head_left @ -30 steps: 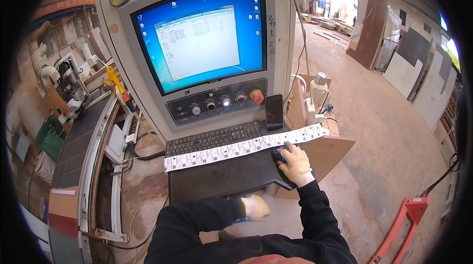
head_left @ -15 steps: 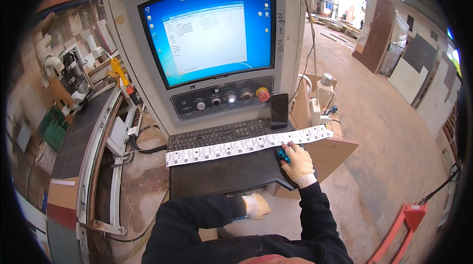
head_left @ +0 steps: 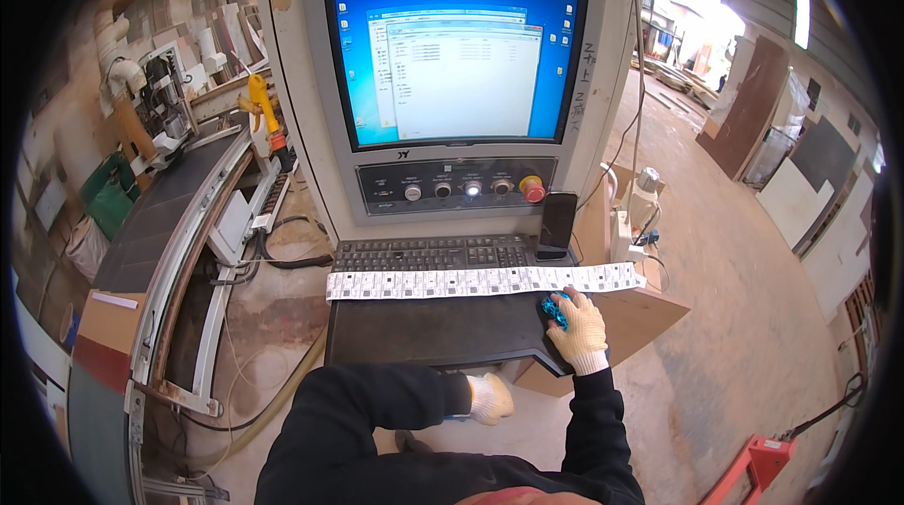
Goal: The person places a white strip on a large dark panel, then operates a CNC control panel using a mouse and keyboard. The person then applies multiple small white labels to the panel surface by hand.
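Was a small, rounded mouse (head_left: 553, 312), dark in the body, with bright blue patterning over the visible left part. Lay on the black surface (head_left: 428, 331), toward its right end, just beyond the slanted stretch of the near edge. Was placed just nearer than the right part of a long white printed strip (head_left: 480, 282), too close to tell whether touching or apart. Lay nearer than the upright black phone (head_left: 557, 225) and nearer than the black keyboard (head_left: 424, 253), off to the right. Was held under the cream-gloved right grip (head_left: 578, 328), with the right side hidden beneath.
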Tool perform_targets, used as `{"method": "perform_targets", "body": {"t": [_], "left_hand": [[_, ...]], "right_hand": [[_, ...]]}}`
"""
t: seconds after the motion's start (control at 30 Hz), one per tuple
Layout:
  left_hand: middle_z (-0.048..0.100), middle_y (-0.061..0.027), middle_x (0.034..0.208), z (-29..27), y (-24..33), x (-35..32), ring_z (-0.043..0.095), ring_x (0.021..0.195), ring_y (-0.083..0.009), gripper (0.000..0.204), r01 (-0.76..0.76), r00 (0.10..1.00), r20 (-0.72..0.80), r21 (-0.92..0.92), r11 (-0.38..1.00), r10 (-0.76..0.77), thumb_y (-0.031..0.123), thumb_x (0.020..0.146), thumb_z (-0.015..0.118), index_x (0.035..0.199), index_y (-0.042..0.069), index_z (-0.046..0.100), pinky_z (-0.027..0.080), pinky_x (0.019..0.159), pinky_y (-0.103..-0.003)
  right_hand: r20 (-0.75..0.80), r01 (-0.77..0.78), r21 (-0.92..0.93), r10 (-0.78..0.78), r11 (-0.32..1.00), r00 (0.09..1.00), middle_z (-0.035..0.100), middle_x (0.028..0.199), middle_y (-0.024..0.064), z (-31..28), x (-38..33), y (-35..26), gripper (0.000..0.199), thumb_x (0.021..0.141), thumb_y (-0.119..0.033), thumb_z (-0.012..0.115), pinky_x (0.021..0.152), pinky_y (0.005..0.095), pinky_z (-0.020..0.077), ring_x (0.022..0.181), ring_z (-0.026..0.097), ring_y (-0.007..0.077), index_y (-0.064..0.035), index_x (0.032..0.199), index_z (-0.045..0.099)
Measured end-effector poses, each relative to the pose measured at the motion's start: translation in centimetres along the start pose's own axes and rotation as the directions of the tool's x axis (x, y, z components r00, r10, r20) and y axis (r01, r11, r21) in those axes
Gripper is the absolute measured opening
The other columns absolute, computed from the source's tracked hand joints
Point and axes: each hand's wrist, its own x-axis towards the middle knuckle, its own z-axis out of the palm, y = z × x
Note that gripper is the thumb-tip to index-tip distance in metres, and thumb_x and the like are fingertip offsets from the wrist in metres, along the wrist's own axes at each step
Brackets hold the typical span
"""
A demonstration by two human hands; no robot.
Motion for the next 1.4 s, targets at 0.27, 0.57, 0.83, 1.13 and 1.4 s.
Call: {"method": "perform_targets", "body": {"t": [0.27,0.57,0.83,1.13,1.4], "left_hand": [[0.074,-0.0191,0.095,-0.03,0.05,-0.05,0.072,0.091,-0.041,0.03,0.008,1.0,0.007,0.0,1.0,-0.008,0.026,0.084,0.061,0.106,0.007,0.07,0.056,0.075,-0.055],[0.074,-0.0201,0.095,-0.45,0.18,-0.15,0.073,0.09,-0.0414,0.032,0.002,1.0,0.03,-0.011,1.0,-0.001,0.026,0.084,0.061,0.108,0.007,0.07,0.056,0.074,-0.056],[0.074,-0.0204,0.095,-0.37,0.06,-0.31,0.073,0.089,-0.0421,0.03,-0.017,1.0,0.009,0.0,1.0,0.017,0.026,0.084,0.062,0.106,0.007,0.069,0.056,0.073,-0.056],[0.074,-0.0191,0.095,-0.62,0.22,-0.32,0.073,0.088,-0.0403,0.03,-0.014,0.999,0.031,0.016,1.0,0.013,0.028,0.086,0.063,0.109,0.008,0.069,0.057,0.073,-0.055],[0.074,-0.0193,0.096,-0.11,-0.08,0.03,0.073,0.087,-0.0407,0.032,-0.008,0.999,0.044,0.009,1.0,0.007,0.028,0.086,0.062,0.111,0.009,0.068,0.057,0.072,-0.055]], "right_hand": [[0.009,-0.008,0.01,0.008,1.0,1.0,0.064,0.133,0.0142,-0.35,-0.06,-0.17,0.047,0.073,-0.019,0.077,0.097,0.0486,0.0504,0.115,0.062,0.0365,-0.0151,0.12,0.071],[0.027,-0.014,0.009,0.014,1.0,1.0,0.062,0.134,0.0138,-0.57,-0.1,-0.27,0.046,0.075,-0.02,0.077,0.097,0.0486,0.0498,0.115,0.062,0.0366,-0.0156,0.12,0.071],[0.028,-0.014,0.002,0.014,1.0,1.0,0.06,0.138,0.0144,-0.45,-0.16,-0.13,0.052,0.074,-0.021,0.078,0.099,0.048,0.0492,0.119,0.061,0.0362,-0.0163,0.125,0.069],[0.025,-0.037,-0.012,0.037,0.999,0.999,0.06,0.139,0.0157,-0.47,-0.27,-0.13,0.052,0.075,-0.021,0.078,0.1,0.0478,0.0494,0.12,0.06,0.0366,-0.0164,0.126,0.069],[0.028,-0.015,-0.004,0.016,1.0,0.999,0.059,0.139,0.0161,-0.31,-0.3,0.12,0.047,0.075,-0.021,0.078,0.099,0.0481,0.0499,0.118,0.06,0.0375,-0.0168,0.121,0.071]]}}
